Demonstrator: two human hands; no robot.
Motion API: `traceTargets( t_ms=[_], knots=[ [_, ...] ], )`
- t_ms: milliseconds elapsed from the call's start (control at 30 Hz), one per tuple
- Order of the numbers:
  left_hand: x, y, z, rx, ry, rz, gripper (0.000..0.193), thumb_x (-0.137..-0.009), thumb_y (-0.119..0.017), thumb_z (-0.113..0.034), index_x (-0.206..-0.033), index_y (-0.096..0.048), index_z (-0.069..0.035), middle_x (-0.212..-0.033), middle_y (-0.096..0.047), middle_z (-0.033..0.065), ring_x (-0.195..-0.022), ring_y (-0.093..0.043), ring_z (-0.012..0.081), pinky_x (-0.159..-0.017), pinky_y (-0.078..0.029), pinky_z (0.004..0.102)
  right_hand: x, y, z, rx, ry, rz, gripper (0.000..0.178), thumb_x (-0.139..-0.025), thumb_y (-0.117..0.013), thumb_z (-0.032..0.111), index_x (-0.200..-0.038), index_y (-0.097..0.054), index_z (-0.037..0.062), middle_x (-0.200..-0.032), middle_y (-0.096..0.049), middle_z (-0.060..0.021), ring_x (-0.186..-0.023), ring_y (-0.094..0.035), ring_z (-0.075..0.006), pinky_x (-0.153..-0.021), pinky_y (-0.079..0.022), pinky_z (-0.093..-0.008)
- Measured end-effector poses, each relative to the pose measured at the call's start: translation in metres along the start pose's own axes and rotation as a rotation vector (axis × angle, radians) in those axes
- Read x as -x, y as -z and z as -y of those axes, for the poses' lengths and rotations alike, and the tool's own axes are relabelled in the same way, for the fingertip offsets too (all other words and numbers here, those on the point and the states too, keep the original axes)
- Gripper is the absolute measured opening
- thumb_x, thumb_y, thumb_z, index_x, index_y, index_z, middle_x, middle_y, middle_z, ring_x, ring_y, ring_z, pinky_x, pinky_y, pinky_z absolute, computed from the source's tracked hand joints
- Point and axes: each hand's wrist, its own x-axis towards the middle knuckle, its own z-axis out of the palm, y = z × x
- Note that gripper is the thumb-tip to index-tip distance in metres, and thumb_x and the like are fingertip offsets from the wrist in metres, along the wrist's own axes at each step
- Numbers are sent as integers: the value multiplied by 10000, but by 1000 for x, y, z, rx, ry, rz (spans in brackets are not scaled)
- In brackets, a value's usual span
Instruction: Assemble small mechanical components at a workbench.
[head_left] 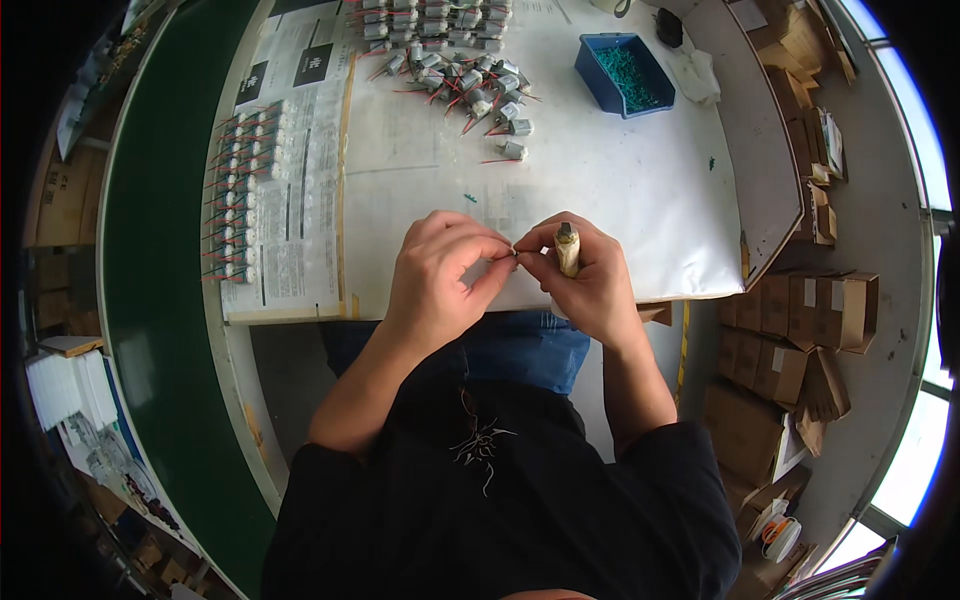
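My left hand point(445, 265) is closed near the front edge of the table, thumb and forefinger pinched together. Its fingertips meet those of my right hand point(590, 270) around something tiny and dark that I cannot make out. A stubby tool with a pale wrapped handle and dark end point(567, 250) sticks up out of my right hand, gripped between thumb and palm. Just beyond the hands lies a small green piece point(470, 198). The nearest small grey motor with red wires point(512, 151) lies farther up the table.
A heap of small motors point(470, 85) lies at the far middle, stacked rows point(430, 25) behind it. More motors stand in rows point(240, 195) on printed paper at left. A blue bin point(600, 90) holds green pieces. Cardboard boxes point(790, 310) line the right side.
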Motion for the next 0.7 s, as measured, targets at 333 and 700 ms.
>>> traceTargets(
  t_ms=[333,700],
  knots=[
    [-2,0,16,-52,13,132,180,-786,-872,-126,-909,-743,-100,-898,-759,23,-981,-696,269,-899,-523,420,-17,24,-2,-128,-388,98,87,-970,-743,69,-1030,-731,7,-816,-659,7,-716,-597,-75,-633,-481,-252],
    [6,0,22,5,70,167,200,-762,-888,-89,-911,-756,-78,-898,-768,37,-995,-702,258,-886,-547,397,-26,17,-11,4,-359,287,90,-944,-742,53,-1021,-727,9,-799,-650,4,-710,-584,-77,-633,-469,-255]
  ],
)
